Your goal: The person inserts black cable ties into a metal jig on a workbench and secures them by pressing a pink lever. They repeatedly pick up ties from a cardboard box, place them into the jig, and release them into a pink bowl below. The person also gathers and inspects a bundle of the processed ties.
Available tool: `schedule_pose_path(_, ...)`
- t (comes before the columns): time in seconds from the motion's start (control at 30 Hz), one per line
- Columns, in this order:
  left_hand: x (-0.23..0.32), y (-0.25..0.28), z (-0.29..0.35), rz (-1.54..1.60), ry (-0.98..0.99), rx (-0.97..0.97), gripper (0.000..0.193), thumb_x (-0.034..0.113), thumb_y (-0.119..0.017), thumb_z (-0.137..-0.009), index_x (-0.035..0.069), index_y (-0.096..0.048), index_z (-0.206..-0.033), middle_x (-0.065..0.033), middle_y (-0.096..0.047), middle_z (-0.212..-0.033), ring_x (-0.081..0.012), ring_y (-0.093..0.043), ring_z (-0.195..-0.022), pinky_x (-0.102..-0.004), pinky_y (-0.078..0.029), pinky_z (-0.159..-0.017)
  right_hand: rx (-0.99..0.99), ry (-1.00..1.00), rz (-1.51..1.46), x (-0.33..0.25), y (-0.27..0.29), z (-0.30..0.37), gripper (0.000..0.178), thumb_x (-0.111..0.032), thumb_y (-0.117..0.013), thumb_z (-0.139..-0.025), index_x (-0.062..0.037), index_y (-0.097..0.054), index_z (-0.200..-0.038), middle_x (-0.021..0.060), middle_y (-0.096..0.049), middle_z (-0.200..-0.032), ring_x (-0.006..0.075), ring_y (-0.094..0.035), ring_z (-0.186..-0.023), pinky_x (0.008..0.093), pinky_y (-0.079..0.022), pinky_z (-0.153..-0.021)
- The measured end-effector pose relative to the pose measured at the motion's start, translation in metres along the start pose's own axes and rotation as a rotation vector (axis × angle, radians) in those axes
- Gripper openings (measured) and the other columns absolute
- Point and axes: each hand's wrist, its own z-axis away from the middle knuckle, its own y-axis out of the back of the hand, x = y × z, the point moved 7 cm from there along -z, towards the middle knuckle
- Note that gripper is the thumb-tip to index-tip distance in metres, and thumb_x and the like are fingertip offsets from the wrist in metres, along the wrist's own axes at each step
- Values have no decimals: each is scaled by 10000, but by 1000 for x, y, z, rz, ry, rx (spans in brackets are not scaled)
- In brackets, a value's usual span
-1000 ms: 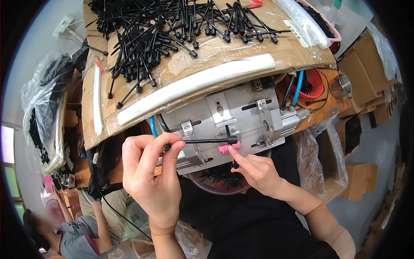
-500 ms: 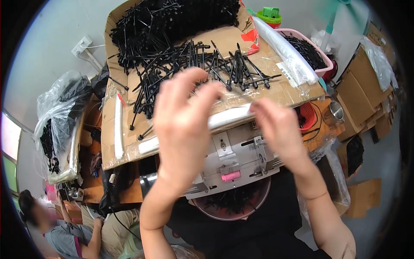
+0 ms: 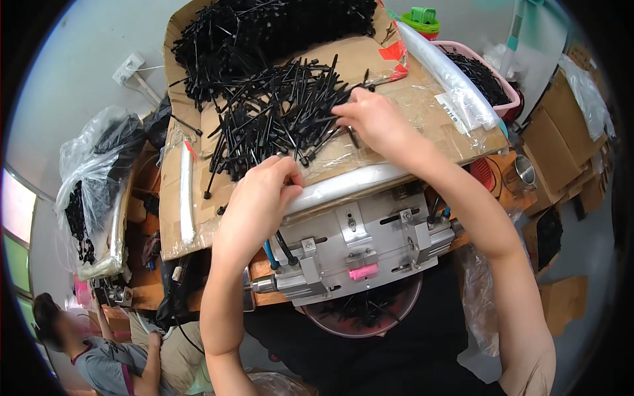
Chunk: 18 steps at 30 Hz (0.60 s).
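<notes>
Black plastic rods (image 3: 277, 112) lie heaped on the cardboard tray beyond the metal jig (image 3: 360, 247), both hands now off the jig: right hand (image 3: 370, 119) pinching rods, left hand (image 3: 261, 198) curled at the pile's near edge, grip unclear.

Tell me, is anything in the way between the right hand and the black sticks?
Nothing visible is. The right hand already rests on the black sticks spread over the cardboard sheet, fingers among them. The left hand sits at the pile's near edge.

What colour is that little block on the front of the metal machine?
Pink. The small block sits on the silver metal machine, seen best in the head view.
</notes>
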Motion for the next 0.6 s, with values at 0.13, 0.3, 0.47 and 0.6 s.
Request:
schedule_pose_path(0.13, 6, 12, 22, 12, 30, 67, 163, -43, -667, -790, -5, -614, -940, -111, -572, -816, -228, -591, -721, -330, -476, -658, 13, -22, -65, -2, 35, 5, 295, 21, -580, -839, -55, -688, -1102, 192, -606, -927, 381, -599, -923, 412, -503, -829)
schedule_pose_path(0.3, 36, -14, 71, -57, 53, 395, 494, -63, -695, -764, 31, -574, -1233, -115, -543, -845, -231, -545, -733, -334, -462, -677, 175, -378, -672, 14, 87, 50, 238, -68, -614, -918, -10, -646, -1146, 89, -640, -784, 136, -624, -604, 260, -495, -505)
schedule_pose_path(0.47, 90, -103, 149, -70, 64, 212, 731, -18, -731, -736, -86, -420, -1394, -117, -539, -872, -273, -512, -768, -370, -449, -716, 184, -425, -973, 12, 94, 97, 241, -116, -600, -957, 59, -600, -1123, 118, -667, -808, 143, -665, -644, 223, -516, -504)
schedule_pose_path(0.6, 94, -144, 143, -168, 110, 150, 679, 57, -710, -775, -71, -434, -1382, -114, -536, -928, -271, -512, -844, -371, -435, -766, 307, -405, -1015, -11, 99, 118, 224, -64, -574, -958, 71, -586, -1136, 164, -687, -919, 208, -707, -797, 240, -544, -552)
